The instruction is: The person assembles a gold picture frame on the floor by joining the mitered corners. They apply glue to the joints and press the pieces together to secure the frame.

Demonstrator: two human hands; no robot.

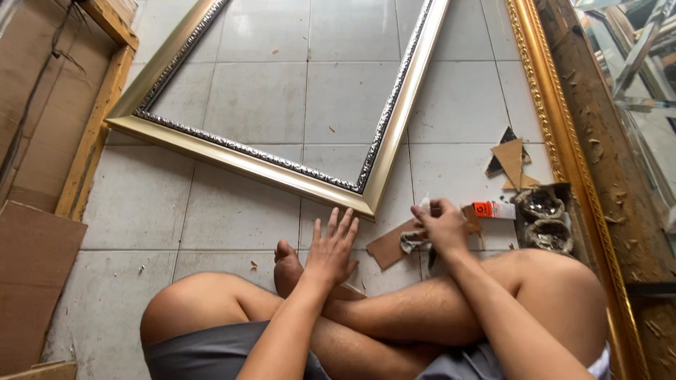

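Observation:
I sit cross-legged on a tiled floor. My left hand (332,248) hovers with fingers spread over my foot, just short of the near corner of a silver-gold picture frame (282,169) lying flat. My right hand (442,226) is closed on a crumpled grey-white cloth (414,241), which it presses on a brown cardboard piece (391,246). A small orange and white box (494,210) lies just right of that hand.
An ornate gold frame (556,134) runs along the right, with mirror glass beyond. Two dark lumps in a black tray (542,222) and cardboard triangles (510,160) lie near it. Cardboard sheets (32,274) and a wooden frame (95,130) stand at left.

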